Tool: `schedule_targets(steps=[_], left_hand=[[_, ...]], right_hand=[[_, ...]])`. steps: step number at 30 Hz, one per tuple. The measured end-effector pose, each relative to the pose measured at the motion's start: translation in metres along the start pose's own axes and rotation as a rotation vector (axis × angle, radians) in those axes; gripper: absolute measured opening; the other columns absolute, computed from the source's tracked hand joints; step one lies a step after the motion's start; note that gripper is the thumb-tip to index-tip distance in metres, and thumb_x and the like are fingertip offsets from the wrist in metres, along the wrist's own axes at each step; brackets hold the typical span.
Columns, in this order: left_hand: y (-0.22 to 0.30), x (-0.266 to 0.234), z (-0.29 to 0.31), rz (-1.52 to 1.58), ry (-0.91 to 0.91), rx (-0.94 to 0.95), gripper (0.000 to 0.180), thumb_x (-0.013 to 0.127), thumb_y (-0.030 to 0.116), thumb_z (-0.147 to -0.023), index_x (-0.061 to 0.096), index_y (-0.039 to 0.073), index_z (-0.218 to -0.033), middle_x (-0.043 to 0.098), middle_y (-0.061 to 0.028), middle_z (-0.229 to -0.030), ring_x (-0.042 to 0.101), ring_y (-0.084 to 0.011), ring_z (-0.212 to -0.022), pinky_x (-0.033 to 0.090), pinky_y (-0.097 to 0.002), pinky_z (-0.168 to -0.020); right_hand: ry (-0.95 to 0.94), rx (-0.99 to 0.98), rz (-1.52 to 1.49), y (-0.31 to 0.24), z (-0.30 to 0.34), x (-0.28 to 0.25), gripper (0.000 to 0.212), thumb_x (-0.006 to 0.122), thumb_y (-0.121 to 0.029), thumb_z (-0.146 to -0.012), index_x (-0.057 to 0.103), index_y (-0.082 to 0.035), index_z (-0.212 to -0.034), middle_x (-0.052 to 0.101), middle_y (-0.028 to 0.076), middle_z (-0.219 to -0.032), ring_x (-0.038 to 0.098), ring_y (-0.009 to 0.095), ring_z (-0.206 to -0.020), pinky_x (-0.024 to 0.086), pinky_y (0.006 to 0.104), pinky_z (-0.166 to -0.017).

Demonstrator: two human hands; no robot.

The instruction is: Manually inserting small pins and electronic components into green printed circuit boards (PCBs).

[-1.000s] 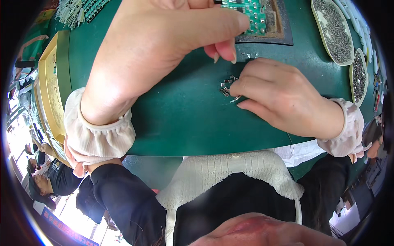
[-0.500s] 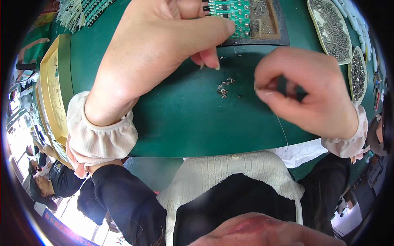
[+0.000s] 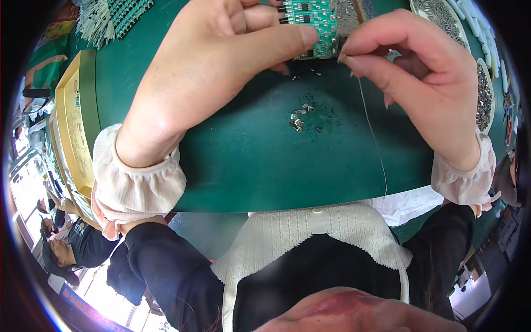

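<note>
Watching, I see the right grip (image 3: 434, 83), pinched on a thin wire (image 3: 374, 135), has moved beside the circuit board (image 3: 326, 33); the left grip (image 3: 221, 50) stays clamped on it.

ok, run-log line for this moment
left hand: holding green circuit board | right hand: pinched beside board, thin wire below | small metal parts: loose on table

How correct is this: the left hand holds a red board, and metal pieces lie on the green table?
The board is green, not red, in the head view; the left hand holds it, and metal pieces lie on the green table.
</note>
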State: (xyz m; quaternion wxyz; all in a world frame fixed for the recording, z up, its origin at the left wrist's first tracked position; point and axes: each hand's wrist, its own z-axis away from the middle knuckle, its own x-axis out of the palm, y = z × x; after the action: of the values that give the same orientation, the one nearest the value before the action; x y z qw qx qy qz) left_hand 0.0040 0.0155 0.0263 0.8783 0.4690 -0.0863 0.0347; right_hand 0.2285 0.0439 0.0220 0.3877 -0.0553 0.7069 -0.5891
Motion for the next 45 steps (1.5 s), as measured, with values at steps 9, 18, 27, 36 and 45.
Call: schedule_targets(steps=[9, 18, 27, 36, 45], left_hand=[[-0.008, -0.030, -0.005, 0.031, -0.380, 0.105, 0.040, 0.064, -0.002, -0.098, 0.051, -0.004, -0.135, 0.074, -0.0119, -0.108, 0.074, -0.0155, -0.085, 0.061, -0.0260, -0.076], [-0.007, -0.032, -0.008, 0.204, -0.376, -0.078, 0.040, 0.065, -0.002, -0.096, 0.052, -0.006, -0.134, 0.074, -0.0128, -0.106, 0.075, -0.0169, -0.080, 0.060, -0.0230, -0.069], [0.010, -0.010, 0.005, 0.030, -0.240, -0.022, 0.045, 0.064, -0.005, -0.096, 0.048, -0.006, -0.138, 0.073, -0.0140, -0.109, 0.075, -0.0179, -0.083, 0.062, -0.0262, -0.072], [-0.004, -0.025, -0.004, 0.216, -0.385, 0.007, 0.054, 0.064, -0.010, -0.094, 0.040, -0.003, -0.142, 0.072, -0.0152, -0.113, 0.075, -0.0194, -0.085, 0.063, -0.0279, -0.074], [-0.004, -0.010, 0.008, 0.029, -0.097, 0.191, 0.054, 0.066, -0.006, -0.093, 0.042, -0.001, -0.141, 0.073, -0.0149, -0.110, 0.074, -0.0187, -0.078, 0.060, -0.0250, -0.065]], right_hand=[[0.067, -0.338, 0.188, 0.005, -0.011, -0.001, 0.014, 0.081, 0.003, -0.082, 0.074, -0.001, -0.094, 0.067, 0.006, -0.089, 0.060, 0.009, -0.063, 0.046, 0.0216, -0.054], [0.034, -0.301, 0.433, -0.010, -0.013, 0.002, 0.023, 0.084, 0.001, -0.079, 0.075, -0.002, -0.099, 0.065, 0.006, -0.089, 0.059, 0.009, -0.063, 0.045, 0.0222, -0.053], [-0.067, -0.288, 0.345, 0.010, -0.021, -0.015, 0.030, 0.087, -0.001, -0.074, 0.073, -0.001, -0.101, 0.064, 0.006, -0.085, 0.060, 0.010, -0.063, 0.047, 0.0212, -0.055], [0.052, -0.474, 0.325, 0.013, -0.018, -0.008, 0.031, 0.088, 0.000, -0.072, 0.073, 0.000, -0.100, 0.065, 0.008, -0.087, 0.063, 0.011, -0.067, 0.048, 0.0229, -0.055], [-0.080, -0.026, -0.281, 0.006, -0.021, -0.014, 0.017, 0.075, -0.002, -0.090, 0.062, 0.001, -0.100, 0.061, 0.003, -0.078, 0.055, 0.005, -0.058, 0.041, 0.0206, -0.050]])
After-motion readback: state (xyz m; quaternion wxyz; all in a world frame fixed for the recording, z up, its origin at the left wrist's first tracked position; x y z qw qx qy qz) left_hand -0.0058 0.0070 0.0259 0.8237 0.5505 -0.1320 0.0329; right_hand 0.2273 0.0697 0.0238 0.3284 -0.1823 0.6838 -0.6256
